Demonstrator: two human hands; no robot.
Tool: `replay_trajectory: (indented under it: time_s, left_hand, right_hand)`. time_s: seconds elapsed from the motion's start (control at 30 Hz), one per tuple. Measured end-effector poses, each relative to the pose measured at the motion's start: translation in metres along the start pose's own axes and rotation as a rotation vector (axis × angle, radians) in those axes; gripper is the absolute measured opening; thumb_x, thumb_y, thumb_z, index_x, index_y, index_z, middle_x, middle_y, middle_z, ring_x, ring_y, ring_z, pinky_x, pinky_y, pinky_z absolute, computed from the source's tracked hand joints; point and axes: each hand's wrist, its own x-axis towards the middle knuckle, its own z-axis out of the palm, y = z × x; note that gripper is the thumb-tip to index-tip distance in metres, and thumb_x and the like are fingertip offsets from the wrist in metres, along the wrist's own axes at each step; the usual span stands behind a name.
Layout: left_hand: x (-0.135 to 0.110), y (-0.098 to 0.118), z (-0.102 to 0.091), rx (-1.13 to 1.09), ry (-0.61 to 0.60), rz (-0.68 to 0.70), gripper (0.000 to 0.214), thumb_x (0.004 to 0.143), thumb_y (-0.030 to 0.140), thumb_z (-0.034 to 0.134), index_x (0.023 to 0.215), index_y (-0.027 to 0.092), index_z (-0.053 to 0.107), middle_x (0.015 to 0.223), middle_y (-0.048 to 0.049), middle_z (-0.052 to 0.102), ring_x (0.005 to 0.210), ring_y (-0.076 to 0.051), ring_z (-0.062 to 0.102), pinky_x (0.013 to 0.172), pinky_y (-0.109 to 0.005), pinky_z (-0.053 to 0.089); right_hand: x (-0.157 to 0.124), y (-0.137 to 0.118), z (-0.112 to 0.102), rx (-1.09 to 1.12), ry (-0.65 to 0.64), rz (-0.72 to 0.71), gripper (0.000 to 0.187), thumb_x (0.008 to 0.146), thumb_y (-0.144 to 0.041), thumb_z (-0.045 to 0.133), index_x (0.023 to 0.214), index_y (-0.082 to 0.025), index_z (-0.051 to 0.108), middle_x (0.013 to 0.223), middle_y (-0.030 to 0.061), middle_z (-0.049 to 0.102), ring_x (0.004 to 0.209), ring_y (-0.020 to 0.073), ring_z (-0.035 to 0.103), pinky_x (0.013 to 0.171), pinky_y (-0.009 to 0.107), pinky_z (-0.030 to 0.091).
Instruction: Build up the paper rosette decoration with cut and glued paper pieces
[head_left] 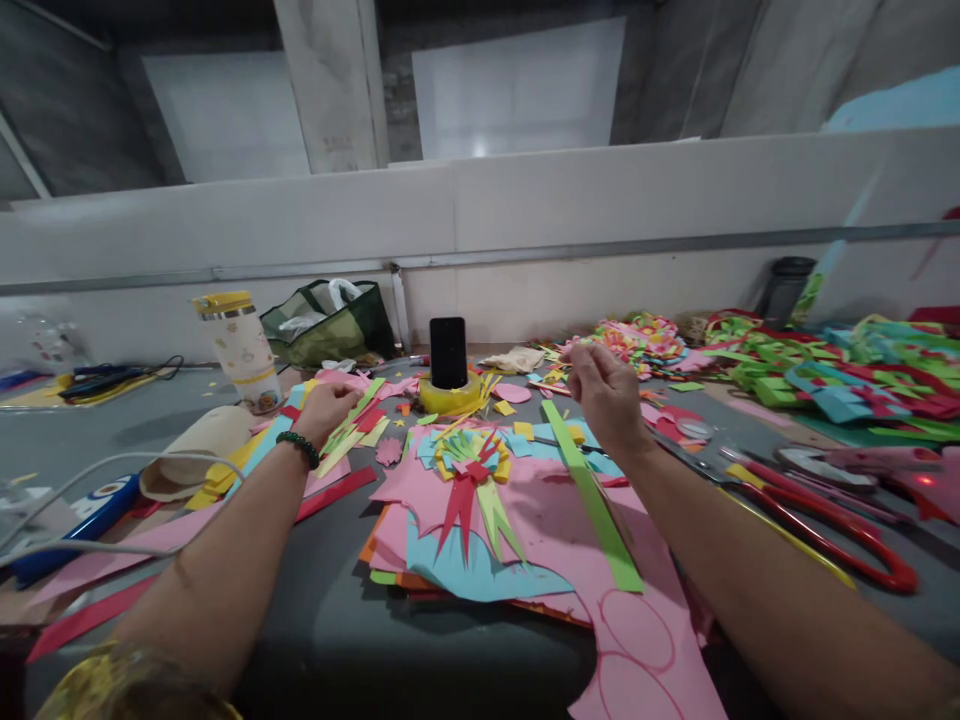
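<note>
My left hand (pixel 331 409), with a dark green bead bracelet (pixel 298 449) at the wrist, is over a heap of coloured paper strips (pixel 365 418) on the left. Its fingers are curled down and pressed together; what is under the fingertips is hidden. My right hand (pixel 604 392) is raised on the right, with fingers closed in a pinch; I cannot make out anything in it. Between the hands, a paper rosette (pixel 470 470) with red and light green tails lies on stacked pink foam or paper sheets (pixel 547 530). A long green strip (pixel 592 500) crosses the stack at a slant.
A phone (pixel 448 352) stands upright in a yellow tape roll (pixel 450 397) behind the stack. Red-handled scissors (pixel 825 520) and a pink glue gun (pixel 900 470) lie at right. A tumbler (pixel 241 352), a green bag (pixel 330 325) and a white cable (pixel 112 462) are at left.
</note>
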Motion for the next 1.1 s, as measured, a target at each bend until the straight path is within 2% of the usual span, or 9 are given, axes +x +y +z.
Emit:
replay_trajectory:
  time_s: [0.17, 0.23, 0.33, 0.43, 0.6, 0.8, 1.0, 1.1]
  left_hand:
    - [0.002, -0.006, 0.011, 0.136, -0.036, 0.028, 0.025, 0.088, 0.035, 0.057, 0.097, 0.013, 0.062, 0.095, -0.0034, 0.064, 0.08, -0.016, 0.062, 0.07, -0.033, 0.053]
    - [0.0, -0.006, 0.012, 0.174, -0.036, 0.049, 0.025, 0.088, 0.036, 0.056, 0.094, 0.012, 0.063, 0.09, -0.0028, 0.065, 0.077, -0.016, 0.062, 0.067, -0.032, 0.052]
    - [-0.004, -0.003, 0.012, 0.24, -0.032, 0.077, 0.028, 0.089, 0.038, 0.053, 0.089, 0.012, 0.064, 0.084, -0.0022, 0.065, 0.077, -0.017, 0.062, 0.066, -0.03, 0.05]
    - [-0.004, -0.001, 0.016, 0.343, -0.077, 0.085, 0.03, 0.089, 0.039, 0.054, 0.096, 0.012, 0.063, 0.094, -0.0033, 0.065, 0.084, -0.02, 0.062, 0.072, -0.034, 0.052]
    - [0.013, 0.009, 0.033, 0.528, -0.201, 0.081, 0.032, 0.089, 0.033, 0.056, 0.116, 0.016, 0.056, 0.117, -0.0084, 0.059, 0.099, -0.022, 0.06, 0.083, -0.042, 0.051]
    - [0.03, 0.023, 0.04, 0.613, -0.307, 0.11, 0.031, 0.088, 0.032, 0.057, 0.116, 0.019, 0.057, 0.119, -0.0079, 0.058, 0.1, -0.021, 0.06, 0.082, -0.04, 0.052]
    - [0.029, 0.014, 0.033, 0.587, -0.148, 0.098, 0.031, 0.089, 0.033, 0.056, 0.116, 0.017, 0.056, 0.119, -0.0085, 0.058, 0.1, -0.021, 0.06, 0.083, -0.041, 0.052]
    - [0.027, 0.011, 0.038, 0.553, -0.129, 0.139, 0.032, 0.089, 0.033, 0.055, 0.117, 0.017, 0.056, 0.119, -0.0087, 0.058, 0.1, -0.022, 0.06, 0.083, -0.042, 0.052]
  right_hand:
    - [0.0, -0.001, -0.001, -0.048, 0.005, -0.02, 0.028, 0.085, -0.045, 0.056, 0.074, -0.019, 0.054, 0.046, -0.0069, 0.041, 0.042, 0.0082, 0.036, 0.043, 0.023, 0.027]
    - [0.001, -0.002, -0.003, -0.013, 0.031, -0.015, 0.032, 0.085, -0.048, 0.054, 0.07, -0.019, 0.054, 0.045, -0.0068, 0.04, 0.042, 0.0082, 0.036, 0.043, 0.023, 0.027]
    - [0.003, -0.004, -0.007, 0.007, 0.039, -0.031, 0.047, 0.087, -0.053, 0.05, 0.054, -0.019, 0.047, 0.043, -0.0056, 0.036, 0.041, 0.0077, 0.033, 0.043, 0.024, 0.027]
    - [0.002, -0.003, -0.007, -0.016, 0.017, -0.042, 0.051, 0.086, -0.053, 0.051, 0.05, -0.019, 0.044, 0.043, -0.0051, 0.036, 0.041, 0.0076, 0.032, 0.044, 0.024, 0.027]
    - [-0.003, 0.004, -0.001, -0.096, -0.061, -0.063, 0.046, 0.088, -0.052, 0.049, 0.057, -0.018, 0.053, 0.043, -0.005, 0.039, 0.042, 0.0088, 0.035, 0.045, 0.024, 0.029]
    - [-0.002, 0.007, -0.002, -0.133, -0.097, -0.047, 0.046, 0.088, -0.052, 0.049, 0.057, -0.018, 0.055, 0.043, -0.0046, 0.04, 0.041, 0.0089, 0.036, 0.044, 0.024, 0.029]
    - [-0.003, 0.007, -0.001, -0.164, -0.158, -0.039, 0.046, 0.088, -0.052, 0.048, 0.057, -0.018, 0.055, 0.04, -0.005, 0.039, 0.039, 0.0089, 0.037, 0.043, 0.023, 0.03]
    - [-0.005, 0.008, 0.001, -0.153, -0.18, -0.021, 0.046, 0.088, -0.051, 0.048, 0.057, -0.018, 0.054, 0.04, -0.0052, 0.038, 0.039, 0.0086, 0.036, 0.041, 0.023, 0.028]
